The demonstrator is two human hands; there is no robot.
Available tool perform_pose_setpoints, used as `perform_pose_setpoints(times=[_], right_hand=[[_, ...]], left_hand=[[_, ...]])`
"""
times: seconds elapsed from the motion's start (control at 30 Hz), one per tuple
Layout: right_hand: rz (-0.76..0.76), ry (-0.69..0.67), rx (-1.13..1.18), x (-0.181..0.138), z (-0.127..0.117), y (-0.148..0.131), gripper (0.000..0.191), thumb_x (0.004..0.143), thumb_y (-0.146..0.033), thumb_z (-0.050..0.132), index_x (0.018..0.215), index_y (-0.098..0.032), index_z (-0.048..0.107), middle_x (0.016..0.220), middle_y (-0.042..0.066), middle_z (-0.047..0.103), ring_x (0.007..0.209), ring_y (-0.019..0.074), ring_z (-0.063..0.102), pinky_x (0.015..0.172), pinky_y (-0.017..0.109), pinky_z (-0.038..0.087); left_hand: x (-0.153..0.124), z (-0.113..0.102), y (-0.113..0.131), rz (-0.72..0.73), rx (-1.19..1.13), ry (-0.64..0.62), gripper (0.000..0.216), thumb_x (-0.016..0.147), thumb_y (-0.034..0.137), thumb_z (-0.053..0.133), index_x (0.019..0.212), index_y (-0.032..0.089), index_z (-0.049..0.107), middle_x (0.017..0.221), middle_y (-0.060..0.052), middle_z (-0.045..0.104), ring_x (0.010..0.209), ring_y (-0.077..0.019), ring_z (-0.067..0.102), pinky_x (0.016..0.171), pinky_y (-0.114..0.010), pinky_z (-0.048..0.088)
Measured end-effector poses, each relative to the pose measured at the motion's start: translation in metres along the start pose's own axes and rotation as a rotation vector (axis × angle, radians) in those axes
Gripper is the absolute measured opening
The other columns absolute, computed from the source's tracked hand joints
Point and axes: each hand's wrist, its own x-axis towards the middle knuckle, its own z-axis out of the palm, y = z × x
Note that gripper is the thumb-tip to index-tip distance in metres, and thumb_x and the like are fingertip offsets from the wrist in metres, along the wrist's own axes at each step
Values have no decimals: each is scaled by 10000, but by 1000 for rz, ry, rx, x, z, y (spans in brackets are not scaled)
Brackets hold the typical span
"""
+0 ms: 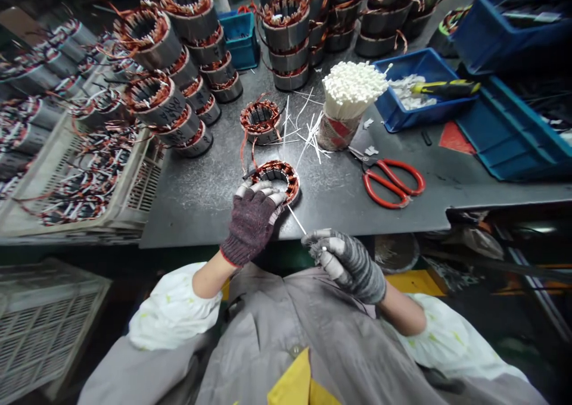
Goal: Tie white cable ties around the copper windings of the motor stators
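My left hand (254,217), in a dark maroon glove with whitish fingertips, grips the near left rim of a copper-wound motor stator (292,184) lying on the bench. Its fingers cover part of the ring. My right hand (346,261), in a grey striped glove, is closed on the near end of a thin white tube (297,220). From there the tube runs up to the stator's near right edge; whether it is inside the winding I cannot tell. Just behind is another stator (261,122), with loose copper leads and white tubes (313,138) scattered beside it.
Red-handled scissors (393,181) lie right of a patterned holder (337,130) packed with white tubes. Stacked stators (286,41) stand at the back and left. Blue bins (424,110) line the right, one holding a yellow-black tool (444,88). A pale crate (143,178) stands left.
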Motion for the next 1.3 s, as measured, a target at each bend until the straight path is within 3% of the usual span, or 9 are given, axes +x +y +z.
perform_pose_setpoints(times=[0.1,0.33,0.57,0.8,0.97,1.07,1.17,1.23,1.3], right_hand=[[-42,21,-51,7,0,-3,157,979,-146,511,1031,-229,634,1043,71,775,949,159,761,826,282,641],[-15,3,-100,7,-7,-11,162,975,-151,521,1057,-243,626,1023,65,772,937,169,764,797,293,649],[-8,-18,-120,13,-1,-5,153,986,-164,525,1054,-220,650,1035,67,775,937,158,760,840,288,641],[-37,-4,-68,40,28,39,239,1033,-251,493,1072,-203,724,1200,108,762,1072,177,748,939,329,630],[13,98,-96,33,28,30,220,1031,-274,529,1042,-259,748,1071,41,801,981,164,772,865,285,641],[42,132,-80,22,25,12,195,1022,-231,534,1053,-272,722,912,0,804,813,138,772,751,239,628],[85,210,-96,17,25,5,126,991,-249,577,1071,-266,673,973,24,791,836,161,759,750,275,620],[131,254,-209,19,27,8,228,960,-359,619,1144,-228,647,1054,89,768,823,201,738,711,327,606],[167,189,-404,25,31,15,316,955,-437,603,1129,-180,661,990,123,757,756,230,703,663,361,565]], left_hand=[[-1,3,8,-25,6,93,223,1017,252,542,1183,190,677,1167,-87,762,1247,-249,645,1164,-491,399],[-1,8,11,-17,6,158,186,1011,238,560,1149,181,672,1126,-80,770,1219,-244,663,1151,-477,407],[-2,8,11,-52,-34,126,207,1009,249,558,1175,194,669,1160,-81,766,1254,-248,649,1167,-490,394],[-5,13,18,-187,-50,221,429,990,235,553,1416,184,545,1335,-120,707,1307,-268,610,1194,-486,396],[-6,18,26,-323,-56,303,479,987,342,592,1438,195,524,1335,-128,698,1313,-313,590,1117,-498,465],[-4,16,28,-293,-8,286,484,990,324,590,1438,163,507,1348,-156,685,1340,-319,579,1141,-512,445],[-2,14,27,-196,13,257,419,994,265,573,1389,136,524,1317,-164,697,1314,-293,606,1185,-512,412],[-3,13,24,-150,-2,217,402,990,249,569,1371,129,529,1303,-161,700,1320,-290,600,1204,-525,395],[-4,13,21,-128,-8,188,397,990,243,564,1371,139,526,1298,-151,699,1327,-289,593,1207,-529,393]])
